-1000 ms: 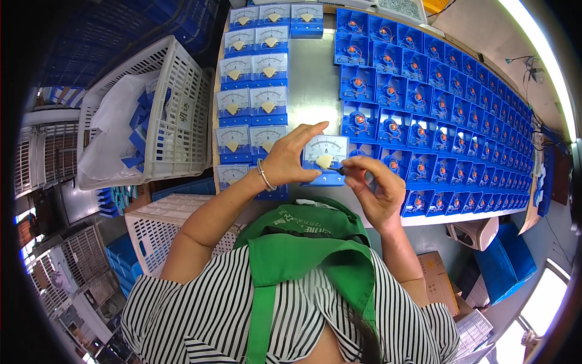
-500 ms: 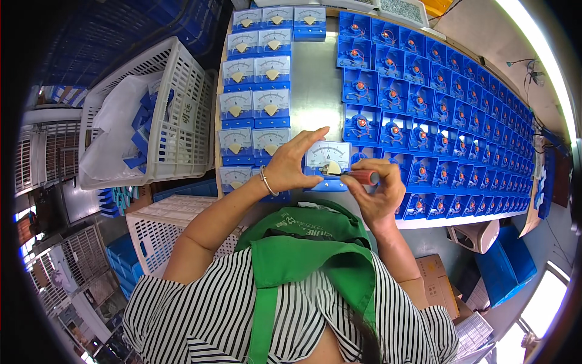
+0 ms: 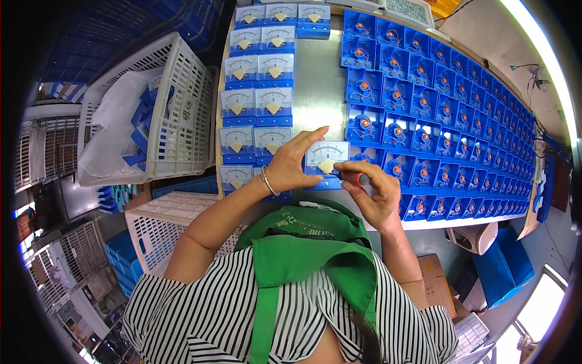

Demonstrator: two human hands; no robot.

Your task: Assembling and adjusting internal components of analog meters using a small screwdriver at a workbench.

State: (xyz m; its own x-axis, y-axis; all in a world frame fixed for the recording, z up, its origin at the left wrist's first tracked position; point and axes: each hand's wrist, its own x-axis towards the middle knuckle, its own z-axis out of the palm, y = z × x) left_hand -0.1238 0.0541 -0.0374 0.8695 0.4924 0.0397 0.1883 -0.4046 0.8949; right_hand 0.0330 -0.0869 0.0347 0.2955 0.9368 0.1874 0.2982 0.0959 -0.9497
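A blue-based analog panel meter [image 3: 328, 149] with a white dial and a cream fan-shaped piece [image 3: 326, 166] lies in front of me on the table. My left hand [image 3: 290, 165] grips its left side, thumb at the lower edge and fingers curved around the upper corner. In my right hand [image 3: 378, 195] is a screwdriver [image 3: 362, 179] with a red handle, held between thumb and fingers. Its shaft points left at the meter's lower front, beside the cream piece. Fingers partly hide the tip, so contact is hard to tell.
Rows of finished-looking meters [image 3: 274, 103] stand on the left. Many open blue housings [image 3: 398, 132] with red-centred parts and wires fill the right. A white crate [image 3: 182, 121] of blue parts stands left of the metal table [image 3: 317, 79]. Small trays [image 3: 407, 11] line the far edge.
My right hand and the screwdriver have shifted slightly left, with the handle turned. The cream piece now sits a little further left and straighter on the meter. My left hand keeps its hold.
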